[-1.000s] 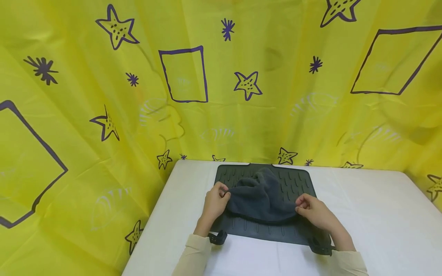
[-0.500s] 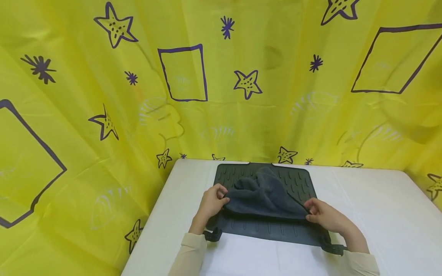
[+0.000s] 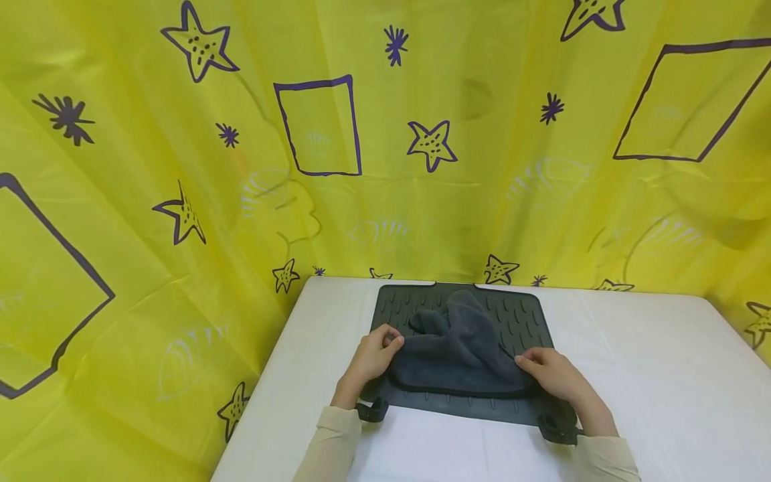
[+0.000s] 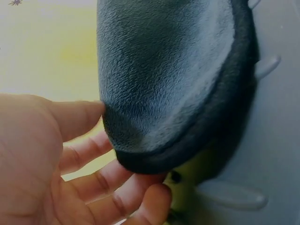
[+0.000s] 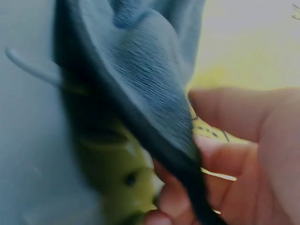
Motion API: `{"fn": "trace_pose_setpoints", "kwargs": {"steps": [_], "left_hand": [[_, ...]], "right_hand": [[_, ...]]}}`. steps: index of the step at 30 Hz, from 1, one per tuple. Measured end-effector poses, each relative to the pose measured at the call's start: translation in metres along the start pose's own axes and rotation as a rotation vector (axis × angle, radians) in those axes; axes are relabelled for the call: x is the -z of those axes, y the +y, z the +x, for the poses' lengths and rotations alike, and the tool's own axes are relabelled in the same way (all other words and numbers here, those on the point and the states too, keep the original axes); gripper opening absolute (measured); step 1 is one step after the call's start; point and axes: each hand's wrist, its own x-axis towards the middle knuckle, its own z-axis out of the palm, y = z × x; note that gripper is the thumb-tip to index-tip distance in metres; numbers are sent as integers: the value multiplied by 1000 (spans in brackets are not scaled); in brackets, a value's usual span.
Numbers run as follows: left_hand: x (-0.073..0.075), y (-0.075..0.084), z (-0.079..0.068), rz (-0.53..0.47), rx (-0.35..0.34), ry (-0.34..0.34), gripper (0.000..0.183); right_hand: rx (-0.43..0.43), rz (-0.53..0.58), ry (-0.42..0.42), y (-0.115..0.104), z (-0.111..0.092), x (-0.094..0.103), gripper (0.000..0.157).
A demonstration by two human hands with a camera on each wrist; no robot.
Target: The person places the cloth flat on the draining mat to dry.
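Observation:
A dark grey-blue plush cloth [image 3: 466, 348] with a black bound edge lies bunched over a dark ridged mat [image 3: 512, 311]. Its far part is folded into a raised heap, while the near edge stretches between my hands. My left hand [image 3: 370, 358] pinches the cloth's left corner; the left wrist view shows the thumb on the plush face and fingers behind the bound edge. At the right side, my right hand [image 3: 554, 375] pinches the edge between thumb and fingers. In the right wrist view the cloth [image 5: 150, 70] hangs in creases from that grip.
The mat lies on a white-covered table [image 3: 650, 375], near its far edge. Behind and left of the table hangs a yellow curtain [image 3: 385, 201] printed with stars and frames. Black straps [image 3: 373, 410] are on both wrists.
My right hand first moved right, drawing the cloth's edge out, then came back left. The near edge has dropped closer to the mat. My left hand has shifted only slightly, still holding its corner.

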Motion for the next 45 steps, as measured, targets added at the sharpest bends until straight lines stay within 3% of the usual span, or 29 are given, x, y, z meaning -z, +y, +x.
{"fn": "trace_pose_setpoints", "kwargs": {"steps": [7, 15, 22, 28, 33, 35, 38, 45], "left_hand": [[-5, 2, -1, 8, -12, 51, 14], [0, 0, 1, 0, 9, 76, 18], [9, 2, 1, -2, 9, 29, 21], [14, 3, -2, 22, 2, -48, 25], [13, 2, -3, 39, 16, -153, 30], [11, 2, -3, 19, 16, -166, 33], [7, 1, -1, -9, 6, -132, 35], [-4, 1, 2, 21, -34, 42, 21]], "right_hand": [[-18, 42, 1, 3, 1, -4, 15], [9, 47, -83, 13, -10, 14, 14], [49, 94, -159, 16, -17, 28, 13], [81, 119, -199, 18, -16, 29, 13], [28, 103, -197, 20, -12, 23, 19], [2, 88, -175, 20, -10, 20, 24], [-25, 80, -141, 19, -7, 16, 29], [-4, 92, -78, 16, -5, 9, 25]]}}
